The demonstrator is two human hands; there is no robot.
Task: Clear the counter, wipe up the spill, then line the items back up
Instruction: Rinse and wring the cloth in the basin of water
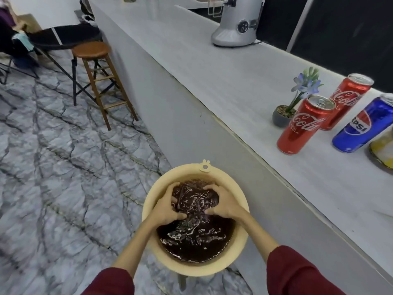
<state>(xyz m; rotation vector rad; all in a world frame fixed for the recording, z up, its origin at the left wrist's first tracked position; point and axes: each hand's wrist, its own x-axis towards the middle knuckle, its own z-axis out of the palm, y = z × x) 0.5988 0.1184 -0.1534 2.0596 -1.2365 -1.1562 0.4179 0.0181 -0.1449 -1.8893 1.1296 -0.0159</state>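
Observation:
A beige basin [240,201] of dark water stands low beside the grey counter [244,86]. A dark wet cloth [195,199] bulges out of the water. My left hand [168,206] and my right hand [222,203] both grip it from either side. On the counter at the right stand two red Coca-Cola cans, the nearer can [304,124] in front of the farther can [345,101], and a blue Pepsi can [361,126]. A yellow item [383,149] is cut off at the right edge. No spill shows on the visible counter top.
A small grey pot with a purple flower [281,116] stands left of the cans. A silver appliance [236,22] sits farther along the counter. A wooden stool [93,54] and a dark folding table [63,37] stand on the marble-patterned floor to the left.

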